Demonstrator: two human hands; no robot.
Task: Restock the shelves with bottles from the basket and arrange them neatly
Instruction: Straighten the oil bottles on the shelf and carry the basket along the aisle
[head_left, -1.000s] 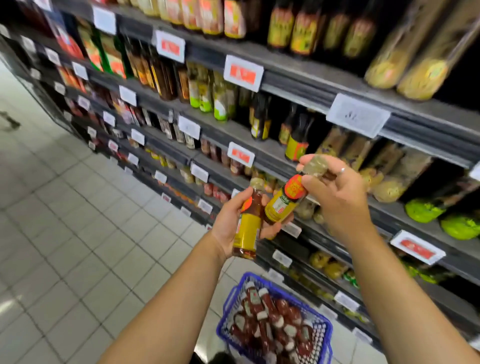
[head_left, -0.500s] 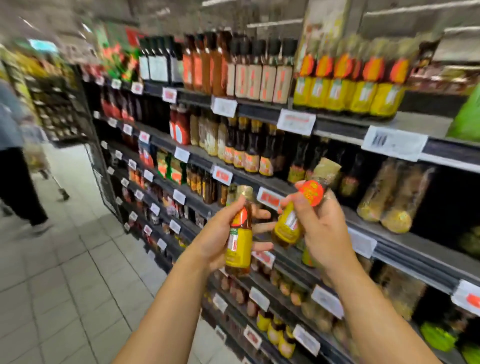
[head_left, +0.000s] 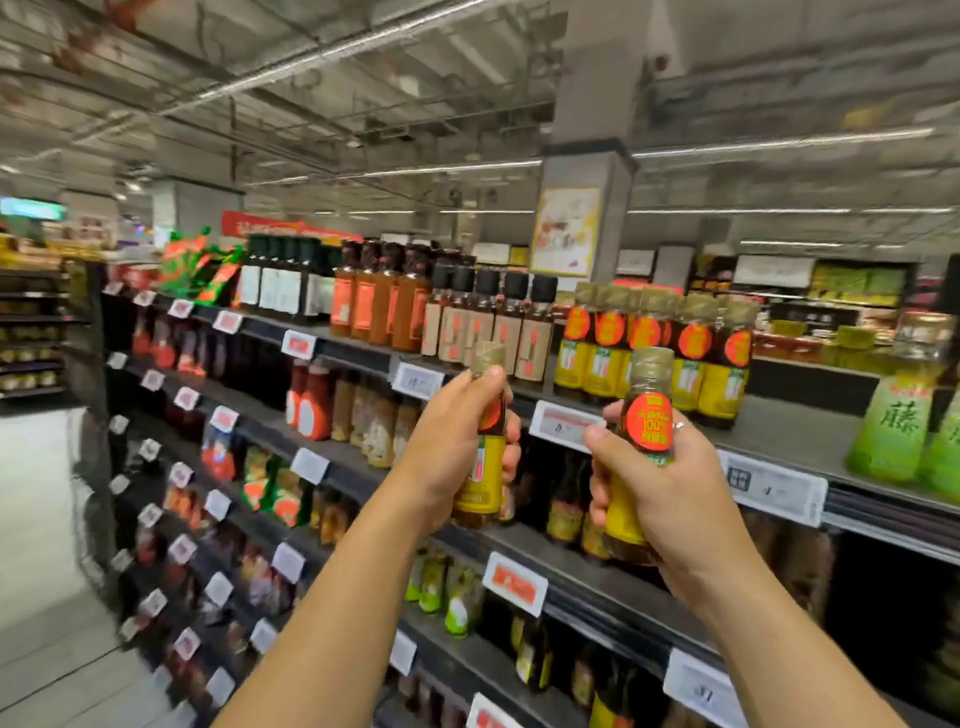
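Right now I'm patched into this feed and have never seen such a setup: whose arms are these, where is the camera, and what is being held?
There is no machine here. A person wears one wide-angle camera on the head, so the single picture looks forward over their own two bare arms at shop shelving. The left hand grips an upright bottle with a yellow label and gold cap. The right hand grips a matching bottle, its round red sticker facing the camera. Both are raised toward the top shelf, where a row of the same bottles already stands, with bare shelf to its right. Price tags line the shelf edges. The basket is out of view.
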